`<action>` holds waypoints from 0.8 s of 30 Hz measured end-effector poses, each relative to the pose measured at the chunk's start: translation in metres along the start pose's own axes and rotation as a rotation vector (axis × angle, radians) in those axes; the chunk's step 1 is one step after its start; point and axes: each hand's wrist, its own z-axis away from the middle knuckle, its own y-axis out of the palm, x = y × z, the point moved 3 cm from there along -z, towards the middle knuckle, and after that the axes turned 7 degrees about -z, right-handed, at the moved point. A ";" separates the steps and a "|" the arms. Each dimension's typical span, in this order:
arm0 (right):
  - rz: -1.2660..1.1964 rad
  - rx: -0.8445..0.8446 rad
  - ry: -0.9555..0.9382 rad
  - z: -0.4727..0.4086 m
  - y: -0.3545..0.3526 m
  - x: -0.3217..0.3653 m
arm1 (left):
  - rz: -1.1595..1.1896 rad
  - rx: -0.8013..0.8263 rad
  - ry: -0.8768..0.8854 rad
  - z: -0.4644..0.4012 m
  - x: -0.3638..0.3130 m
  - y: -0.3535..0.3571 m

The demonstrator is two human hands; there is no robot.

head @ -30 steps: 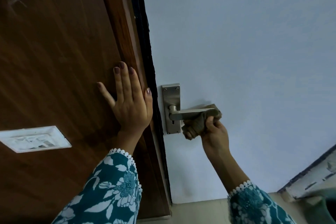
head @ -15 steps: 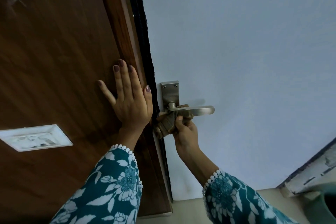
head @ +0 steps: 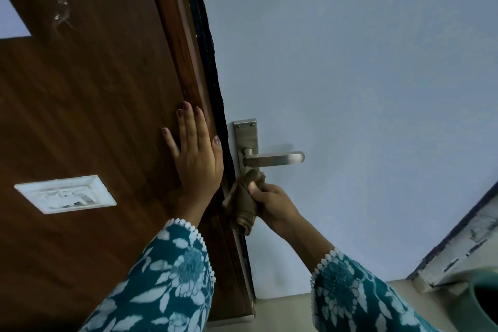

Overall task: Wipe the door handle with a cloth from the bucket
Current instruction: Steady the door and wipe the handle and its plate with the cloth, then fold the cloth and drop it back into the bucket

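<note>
A silver lever door handle [head: 273,159] sticks out to the right from its metal backplate [head: 245,135] on a pale blue door. My right hand [head: 272,203] is closed around a bunched brown cloth [head: 246,201], which presses against the lower part of the backplate just under the lever's root. My left hand [head: 196,159] lies flat with fingers spread on the brown wooden panel [head: 94,105] left of the door edge. It holds nothing. The bucket [head: 485,302] shows only as a teal rim at the bottom right corner.
A white switch plate [head: 66,194] is set in the wooden panel at the left. A dark strip [head: 207,43] runs along the door edge. A white, chipped frame [head: 463,248] slants in at the right. Beige floor [head: 283,312] shows below the door.
My right hand slid the cloth from the lever's free end leftward along the lever, then down below it onto the lower backplate. The lever is now uncovered. My left hand stayed on the wood.
</note>
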 end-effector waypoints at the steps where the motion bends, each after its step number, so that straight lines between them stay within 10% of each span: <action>1: -0.036 0.040 -0.010 0.007 -0.008 0.001 | 0.086 0.047 -0.023 0.010 -0.003 -0.006; 6: -0.062 0.078 -0.042 0.030 -0.058 0.024 | 0.746 0.465 -0.102 0.073 -0.043 -0.031; 12: 0.027 -0.052 -0.050 0.048 -0.082 0.037 | 1.461 1.077 -0.923 0.092 -0.104 -0.026; 21: 0.539 -0.671 -0.552 0.101 -0.133 0.081 | 1.330 1.134 -1.034 0.098 -0.147 -0.022; 24: 0.735 -0.606 -0.713 0.128 -0.135 0.106 | 1.229 1.100 -0.946 0.094 -0.173 -0.028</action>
